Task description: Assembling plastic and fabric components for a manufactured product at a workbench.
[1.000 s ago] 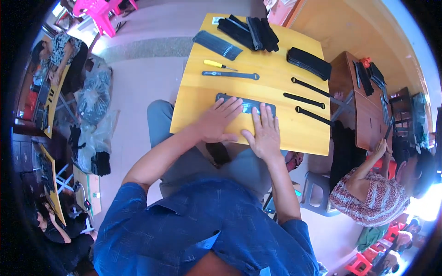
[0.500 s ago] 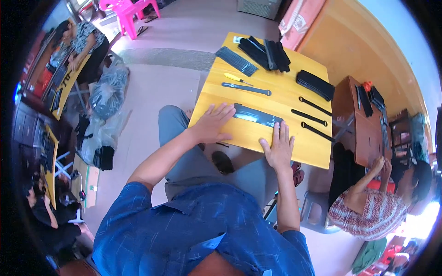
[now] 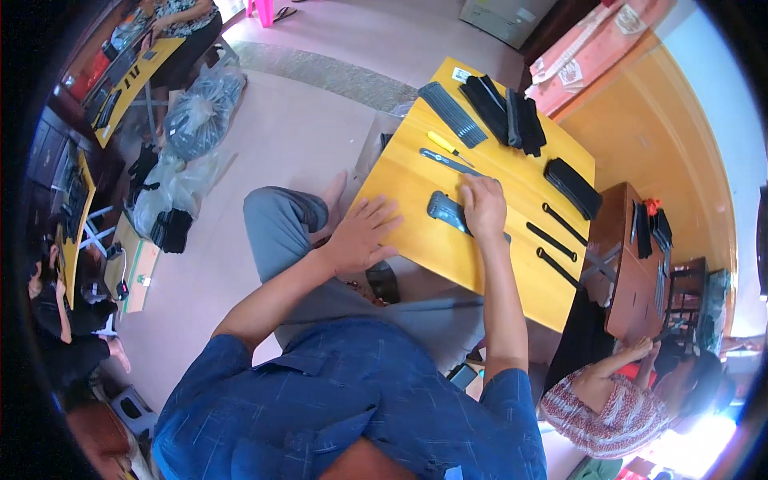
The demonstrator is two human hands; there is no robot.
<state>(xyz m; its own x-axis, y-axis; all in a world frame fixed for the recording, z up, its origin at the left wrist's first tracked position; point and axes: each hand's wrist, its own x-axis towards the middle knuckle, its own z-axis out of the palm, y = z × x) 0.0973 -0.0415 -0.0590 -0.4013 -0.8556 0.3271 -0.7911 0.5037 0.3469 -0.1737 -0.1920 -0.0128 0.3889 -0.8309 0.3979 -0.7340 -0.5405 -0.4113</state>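
On the near left edge of the yellow table, my left hand lies flat with its fingers spread, holding nothing. My right hand reaches over a shiny dark flat packet, covering its middle and right part. Its bent fingers close on the right end of a dark grey strap; that end is hidden beneath them. Just beyond the strap rests a yellow-handled screwdriver. To the right of my right hand lie three black straps with ring ends, side by side.
At the table's far side are a row of grey strips, several black strap bundles and another black stack. Plastic bags sit on the floor at left. A co-worker sits at a brown table on the right.
My right hand has left the packet's right end and moved up and across it to the grey strap. My left hand has slid off the packet's left end, toward the table's edge. The view has shifted.
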